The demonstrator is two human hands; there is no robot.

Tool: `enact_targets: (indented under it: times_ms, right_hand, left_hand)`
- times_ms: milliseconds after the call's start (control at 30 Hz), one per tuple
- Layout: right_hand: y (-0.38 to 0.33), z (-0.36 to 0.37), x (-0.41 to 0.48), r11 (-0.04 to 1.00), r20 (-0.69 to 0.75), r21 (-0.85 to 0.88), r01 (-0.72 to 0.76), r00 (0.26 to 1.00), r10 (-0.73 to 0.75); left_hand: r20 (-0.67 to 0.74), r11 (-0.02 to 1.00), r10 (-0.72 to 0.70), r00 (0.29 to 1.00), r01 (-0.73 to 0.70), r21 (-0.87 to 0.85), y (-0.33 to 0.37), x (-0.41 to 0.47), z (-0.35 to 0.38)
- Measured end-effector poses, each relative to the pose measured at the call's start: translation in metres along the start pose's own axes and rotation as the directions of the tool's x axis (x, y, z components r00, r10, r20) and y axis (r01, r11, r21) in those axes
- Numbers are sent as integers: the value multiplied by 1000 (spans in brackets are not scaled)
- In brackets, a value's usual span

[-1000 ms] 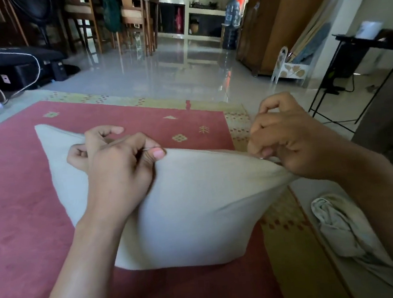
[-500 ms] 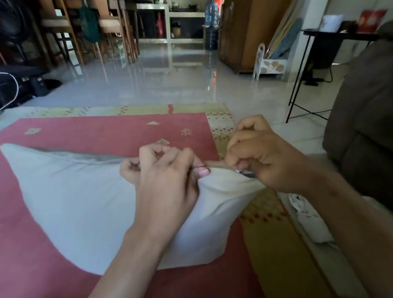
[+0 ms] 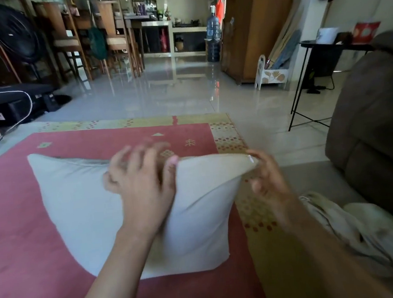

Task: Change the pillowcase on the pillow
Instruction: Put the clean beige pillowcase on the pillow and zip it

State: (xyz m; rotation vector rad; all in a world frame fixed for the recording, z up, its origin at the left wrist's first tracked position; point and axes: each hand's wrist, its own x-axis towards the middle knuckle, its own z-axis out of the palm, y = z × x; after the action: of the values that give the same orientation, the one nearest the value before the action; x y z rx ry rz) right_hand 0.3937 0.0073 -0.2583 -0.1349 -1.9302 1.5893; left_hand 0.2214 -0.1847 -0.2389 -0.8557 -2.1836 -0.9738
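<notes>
A pillow in a cream pillowcase [image 3: 81,208] stands on its edge on the red rug [image 3: 19,238]. My left hand [image 3: 142,190] lies over the pillow's top edge near the middle, blurred, with its fingers spread and the thumb on the front face. My right hand [image 3: 270,180] is beside the top right corner, also blurred, its fingers loose and holding nothing I can make out. A small silver zip pull [image 3: 250,159] shows at that corner. The seam along the top looks closed.
A crumpled pale cloth [image 3: 371,233] lies on the floor at lower right, beside a brown sofa [image 3: 376,131]. A black side table [image 3: 320,48] stands behind it. Glossy tiled floor [image 3: 161,92] stretches beyond the rug to chairs and shelves.
Both hands pinched the pillowcase's top edge before, the right one at the zip. Now both have let go and their fingers have spread. The pillow stands more upright.
</notes>
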Motion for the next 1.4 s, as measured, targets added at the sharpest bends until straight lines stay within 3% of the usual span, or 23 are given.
enact_targets:
  times_ms: [33, 100, 167, 267, 333, 500, 667, 767, 833, 967, 1067, 1167, 1233, 1333, 1400]
  right_hand:
    - [16, 14, -6, 996, 30, 56, -76, 997, 75]
    - [44, 41, -14, 982, 53, 87, -169, 985, 165]
    - [58, 58, -9, 970, -31, 67, -235, 971, 237]
    - [70, 70, 16, 944, -183, 68, -323, 926, 330]
    - [74, 77, 34, 935, -243, 77, -347, 902, 356]
    - [85, 87, 56, 916, -335, -55, -398, 872, 358]
    - [84, 76, 51, 952, -366, -105, -289, 901, 234]
    - [74, 63, 41, 960, -357, -78, -271, 906, 227]
    - [70, 49, 38, 955, -354, -90, -281, 906, 234]
    - [87, 27, 28, 920, -305, -49, -389, 883, 357]
    - [124, 44, 4, 823, -245, 38, -567, 793, 558]
    - [158, 74, -14, 629, -271, -94, -771, 628, 729]
    - [166, 89, -16, 509, -307, -199, -837, 547, 779]
    - [175, 92, -14, 466, -374, -304, -831, 553, 744]
    - [182, 85, -15, 486, -391, -341, -804, 592, 704]
  left_hand:
    - [-14, 987, -152, 988, 153, 43, -16, 2, -4]
    - [-12, 891, -453, 891, 454, 27, -55, 5, -16]
    - [80, 795, -595, 800, 600, -94, -99, 5, -26]
    - [324, 635, -539, 778, 628, -450, -149, -2, -25]
    - [440, 526, -479, 760, 650, -549, -167, -8, -14]
    - [502, 516, -384, 775, 631, -579, -169, -8, 1]
    - [405, 584, -392, 826, 563, -584, -165, -25, -7]
    - [410, 625, -462, 786, 617, -479, -156, -36, -16]
    - [447, 597, -431, 784, 619, -510, -162, -37, -17]
    - [590, 438, -243, 770, 629, -642, -175, -35, -12]
    - [573, 462, -411, 709, 704, -540, -169, -65, 20]
    - [549, 470, -596, 585, 810, -352, -187, -92, 49]
    - [626, 518, -590, 510, 834, -191, -203, -92, 55]
    - [794, 493, -442, 418, 852, -174, -210, -95, 52]
    - [822, 505, -427, 378, 853, -130, -207, -97, 49]
